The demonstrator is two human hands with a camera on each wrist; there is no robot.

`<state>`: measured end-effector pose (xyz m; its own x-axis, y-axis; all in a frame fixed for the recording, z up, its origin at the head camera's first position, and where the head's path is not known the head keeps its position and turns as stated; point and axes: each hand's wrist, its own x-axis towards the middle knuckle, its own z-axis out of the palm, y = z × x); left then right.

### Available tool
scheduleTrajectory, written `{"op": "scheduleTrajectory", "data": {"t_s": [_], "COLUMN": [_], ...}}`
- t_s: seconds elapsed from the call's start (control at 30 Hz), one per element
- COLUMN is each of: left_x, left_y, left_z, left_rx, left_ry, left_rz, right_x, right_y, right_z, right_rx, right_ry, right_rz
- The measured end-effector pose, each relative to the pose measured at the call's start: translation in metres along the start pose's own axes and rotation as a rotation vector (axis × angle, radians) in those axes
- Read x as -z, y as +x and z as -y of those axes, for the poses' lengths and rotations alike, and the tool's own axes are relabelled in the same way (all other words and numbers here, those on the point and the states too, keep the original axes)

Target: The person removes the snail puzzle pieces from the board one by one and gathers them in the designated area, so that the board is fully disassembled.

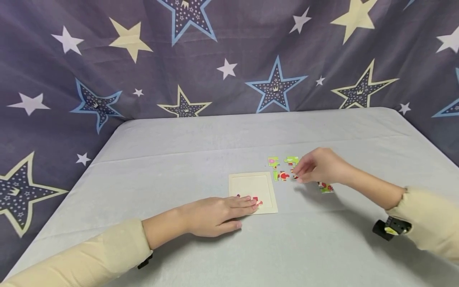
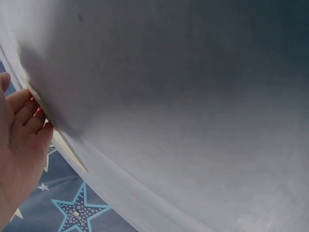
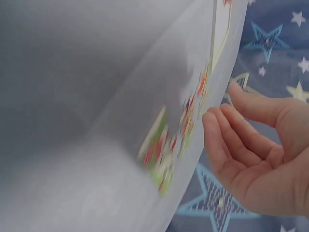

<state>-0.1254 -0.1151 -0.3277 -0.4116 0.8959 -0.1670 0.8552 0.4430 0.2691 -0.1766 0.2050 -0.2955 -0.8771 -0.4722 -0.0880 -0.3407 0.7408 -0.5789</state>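
My left hand (image 1: 215, 215) lies with straight fingers across the lower left of a cream puzzle tray (image 1: 249, 184). Its fingertips rest by a red and white puzzle piece (image 1: 259, 203) in the tray and cover part of it. To the right of the tray, my right hand (image 1: 324, 165) hovers over loose, colourful puzzle pieces (image 1: 283, 175), hiding some from the head view. In the right wrist view, the thumb and bent fingers (image 3: 217, 135) stand apart, with nothing seen between them.
More puzzle pieces (image 1: 327, 188) lie under and right of the right hand, and a green one (image 1: 273, 160) is beyond the tray's far right corner. A pale cloth (image 1: 179, 159) covers the table. Behind it hangs a dark curtain (image 1: 222, 95) with stars.
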Motion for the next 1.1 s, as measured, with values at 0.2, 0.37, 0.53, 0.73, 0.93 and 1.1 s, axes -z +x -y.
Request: {"op": "scheduleTrajectory", "data": {"t_s": [0.2,0.37,0.53,0.73,0.93,1.1], "left_x": [0.000,0.001,0.001,0.001,0.001,0.004], "left_y": [0.000,0.001,0.001,0.003,0.001,-0.006], "left_z": [0.001,0.001,0.000,0.000,0.000,0.001], "left_rx": [-0.013,-0.019,0.000,0.019,0.006,0.010], "left_ry": [0.001,-0.020,-0.032,-0.027,0.014,0.033], "left_rz": [-0.008,-0.024,-0.008,0.007,-0.018,-0.038], "right_x": [-0.031,-0.053,-0.065,-0.070,-0.070,-0.069], "right_y": [0.006,0.011,0.015,0.018,0.018,0.018], "right_z": [0.029,0.048,0.055,0.057,0.059,0.059], "right_rx": [0.112,0.158,0.212,0.192,0.181,0.157], "right_ry": [0.134,0.094,0.047,0.045,0.053,0.051], "right_rz": [0.106,0.133,0.106,0.084,0.083,0.088]}}
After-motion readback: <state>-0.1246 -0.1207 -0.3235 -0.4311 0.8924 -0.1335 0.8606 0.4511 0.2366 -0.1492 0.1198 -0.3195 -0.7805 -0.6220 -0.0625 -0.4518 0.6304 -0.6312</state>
